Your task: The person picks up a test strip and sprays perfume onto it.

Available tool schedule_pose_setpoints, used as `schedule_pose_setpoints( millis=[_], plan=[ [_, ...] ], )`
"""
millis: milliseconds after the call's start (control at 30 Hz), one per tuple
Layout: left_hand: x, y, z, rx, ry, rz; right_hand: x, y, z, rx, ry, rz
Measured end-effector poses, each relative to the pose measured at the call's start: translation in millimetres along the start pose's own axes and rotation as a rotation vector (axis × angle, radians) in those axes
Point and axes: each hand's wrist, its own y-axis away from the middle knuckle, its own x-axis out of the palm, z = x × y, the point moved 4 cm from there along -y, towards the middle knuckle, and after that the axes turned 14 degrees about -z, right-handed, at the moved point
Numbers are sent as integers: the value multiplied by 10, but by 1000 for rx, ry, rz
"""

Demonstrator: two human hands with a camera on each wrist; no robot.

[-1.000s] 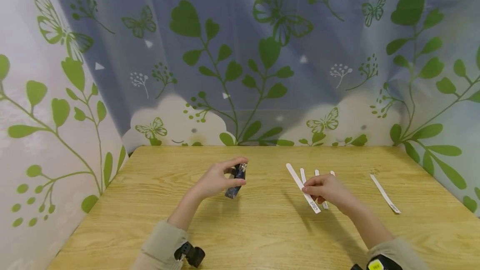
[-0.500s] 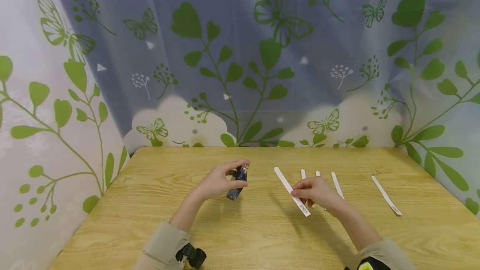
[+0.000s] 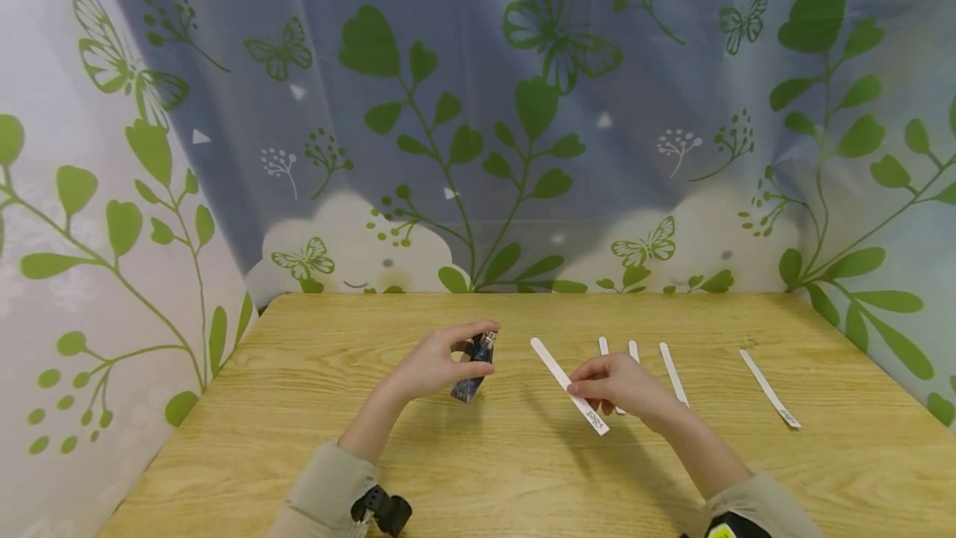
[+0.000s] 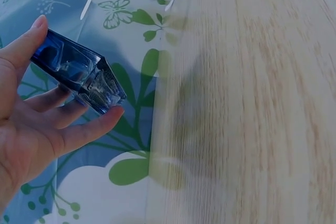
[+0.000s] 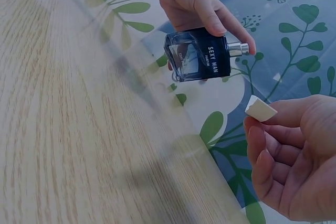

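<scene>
Narrowly pinched strip (image 3: 552, 364), left grip (image 3: 433, 364) spanning bottle (image 5: 199, 56)

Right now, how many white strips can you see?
5. The right hand pinches the first strip; the second strip and third strip lie partly behind that hand; the fourth strip is right of those, the fifth strip farthest right. More could hide behind the hand.

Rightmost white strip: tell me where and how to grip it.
Probably pinch the rightmost strip across its long edges near the middle, coming from the right: it is narrow and lies nearly flat, with the other strips and right hand to its left.
</scene>
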Motion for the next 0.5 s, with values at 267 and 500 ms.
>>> schedule_pose_setpoints(
  millis=[267, 500],
  plan=[
    [14, 6, 12, -4, -5, 8, 24, 10, 44, -1, -12, 0],
    [25, -2, 8, -2, -26, -6, 58, -10, 60, 1, -6, 0]
  ],
)
